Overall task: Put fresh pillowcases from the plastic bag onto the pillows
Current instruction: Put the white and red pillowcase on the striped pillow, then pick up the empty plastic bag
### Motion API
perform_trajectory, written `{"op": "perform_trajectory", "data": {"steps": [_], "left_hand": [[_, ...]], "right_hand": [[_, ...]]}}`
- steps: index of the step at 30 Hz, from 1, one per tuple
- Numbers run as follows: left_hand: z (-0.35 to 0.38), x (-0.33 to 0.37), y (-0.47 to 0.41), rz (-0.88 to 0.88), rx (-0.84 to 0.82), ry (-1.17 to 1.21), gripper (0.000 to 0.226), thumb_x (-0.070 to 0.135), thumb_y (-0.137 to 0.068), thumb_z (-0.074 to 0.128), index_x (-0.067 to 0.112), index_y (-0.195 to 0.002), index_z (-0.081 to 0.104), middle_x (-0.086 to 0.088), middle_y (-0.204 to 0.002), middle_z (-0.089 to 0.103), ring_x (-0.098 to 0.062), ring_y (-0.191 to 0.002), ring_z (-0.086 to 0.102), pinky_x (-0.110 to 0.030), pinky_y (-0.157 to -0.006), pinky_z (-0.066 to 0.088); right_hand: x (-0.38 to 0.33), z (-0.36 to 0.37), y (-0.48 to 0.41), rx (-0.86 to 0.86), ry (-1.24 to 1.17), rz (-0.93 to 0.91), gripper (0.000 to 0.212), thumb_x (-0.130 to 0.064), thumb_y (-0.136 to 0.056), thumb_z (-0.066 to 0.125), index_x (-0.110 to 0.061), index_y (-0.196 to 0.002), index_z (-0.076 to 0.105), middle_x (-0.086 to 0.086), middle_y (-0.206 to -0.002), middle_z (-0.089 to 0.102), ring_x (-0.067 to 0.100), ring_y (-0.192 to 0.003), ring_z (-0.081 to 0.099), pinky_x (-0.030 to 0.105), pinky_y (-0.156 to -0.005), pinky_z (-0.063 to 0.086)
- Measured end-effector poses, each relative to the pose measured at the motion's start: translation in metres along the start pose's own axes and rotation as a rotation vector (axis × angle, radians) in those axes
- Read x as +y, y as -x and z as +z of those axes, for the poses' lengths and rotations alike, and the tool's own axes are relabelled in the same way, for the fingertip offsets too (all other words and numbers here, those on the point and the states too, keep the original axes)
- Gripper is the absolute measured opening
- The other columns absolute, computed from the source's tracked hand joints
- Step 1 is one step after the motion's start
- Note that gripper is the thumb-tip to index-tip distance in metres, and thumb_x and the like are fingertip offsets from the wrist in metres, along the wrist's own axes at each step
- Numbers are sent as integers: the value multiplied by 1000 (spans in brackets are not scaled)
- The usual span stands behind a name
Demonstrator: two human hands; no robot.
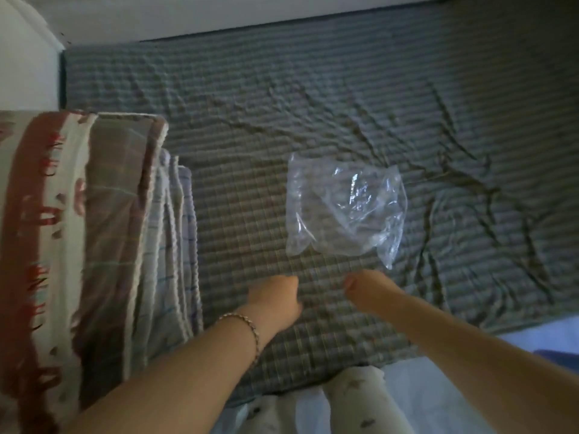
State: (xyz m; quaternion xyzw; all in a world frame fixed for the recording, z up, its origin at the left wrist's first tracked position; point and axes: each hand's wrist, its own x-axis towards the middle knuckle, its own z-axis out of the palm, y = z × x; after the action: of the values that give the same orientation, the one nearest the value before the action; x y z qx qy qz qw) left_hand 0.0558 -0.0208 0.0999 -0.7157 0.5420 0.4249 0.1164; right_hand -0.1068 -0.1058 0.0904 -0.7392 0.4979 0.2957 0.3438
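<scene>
A clear plastic bag [344, 208] lies crumpled on the bed and looks empty. Under and in front of it a finely checked grey-green pillowcase [244, 220] is spread flat on the bed sheet. My left hand [277, 297], with a bracelet on its wrist, and my right hand [365, 289] rest on this cloth just below the bag. Both have their fingers curled as if pinching the fabric, though the picture is blurred. A stack of pillows [53, 245] stands at the left, the nearest one in a red and white patterned cover.
The bed sheet [470, 126] is wrinkled and grey-green striped, and runs to a white wall at the back. Folded lilac checked cloth [175, 245] leans against the pillow stack. The bed's front edge is near my legs [360, 405].
</scene>
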Motion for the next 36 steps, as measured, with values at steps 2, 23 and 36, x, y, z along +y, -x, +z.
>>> {"op": "perform_trajectory", "data": {"steps": [2,23,36], "left_hand": [[3,33,-31,24,10,50,34,22,-91,54,15,-124,46,-6,-128,46,-22,-104,54,-31,-86,50],[9,92,-278,-105,604,354,64,-6,-82,53,19,-139,39,-3,-137,43,-23,-117,49,-31,-94,44],[-100,212,-78,140,-283,724,33,40,-86,53,10,-89,68,-8,-94,68,-20,-82,61,-36,-80,47]], "right_hand": [[33,-7,-26,75,-107,132,30,-15,-92,44,-11,-120,55,12,-118,58,29,-103,58,35,-85,49],[169,-28,-221,349,-953,307,36,-5,-84,60,-16,-117,51,-2,-100,59,7,-73,53,11,-60,45],[116,-80,16,530,-915,-64,29,-15,-78,67,-19,-106,61,-5,-94,70,10,-84,65,26,-76,54]]}}
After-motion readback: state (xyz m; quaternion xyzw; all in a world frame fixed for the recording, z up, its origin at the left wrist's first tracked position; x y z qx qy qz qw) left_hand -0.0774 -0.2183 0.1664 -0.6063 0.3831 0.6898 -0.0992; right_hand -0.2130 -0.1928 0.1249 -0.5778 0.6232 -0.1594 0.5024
